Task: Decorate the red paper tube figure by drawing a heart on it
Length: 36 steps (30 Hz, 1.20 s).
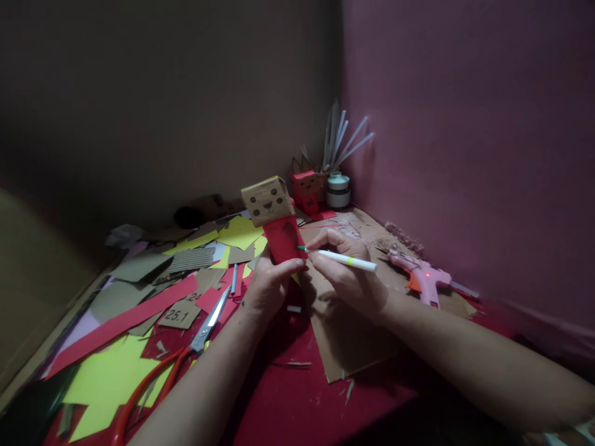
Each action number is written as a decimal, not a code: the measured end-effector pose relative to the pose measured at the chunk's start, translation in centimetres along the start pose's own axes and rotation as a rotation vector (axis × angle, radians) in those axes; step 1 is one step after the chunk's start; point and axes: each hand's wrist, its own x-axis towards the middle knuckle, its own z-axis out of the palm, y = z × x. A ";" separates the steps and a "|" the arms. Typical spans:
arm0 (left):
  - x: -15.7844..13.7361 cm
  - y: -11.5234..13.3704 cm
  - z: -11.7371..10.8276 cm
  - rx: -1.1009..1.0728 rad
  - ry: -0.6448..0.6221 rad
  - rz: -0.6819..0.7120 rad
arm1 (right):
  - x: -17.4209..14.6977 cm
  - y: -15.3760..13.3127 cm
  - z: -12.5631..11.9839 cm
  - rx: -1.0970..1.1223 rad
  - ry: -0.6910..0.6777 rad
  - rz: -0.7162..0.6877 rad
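My left hand (pixel 272 282) is closed around the lower part of a cardboard figure (pixel 282 238). Its boxy brown head carries a drawn face with dark round spots, and its body is red. In my right hand (pixel 344 266) is a white marker (pixel 351 261) with a green tip and a yellow-green band. The tip touches, or is very close to, the right side of the red body. Beneath my right hand lies a flat piece of brown cardboard (pixel 348 347). My left fingers behind the figure are hidden.
Orange-handled scissors (pixel 204 334) lie left of my left forearm, among yellow paper (pixel 111 378) and cardboard scraps. At right rests a pink glue gun (pixel 425 275) with a lit red light. Near the wall corner stand a second red figure (pixel 305 192), a lidded jar (pixel 338 193) and glue sticks (pixel 348 139).
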 end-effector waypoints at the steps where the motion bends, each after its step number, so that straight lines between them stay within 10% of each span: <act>1: 0.0 0.0 0.0 -0.002 -0.003 0.005 | 0.0 0.0 0.0 -0.006 0.007 -0.001; 36: 0.0 -0.2 0.0 -0.010 -0.028 0.020 | 0.0 0.3 0.4 0.009 0.034 -0.070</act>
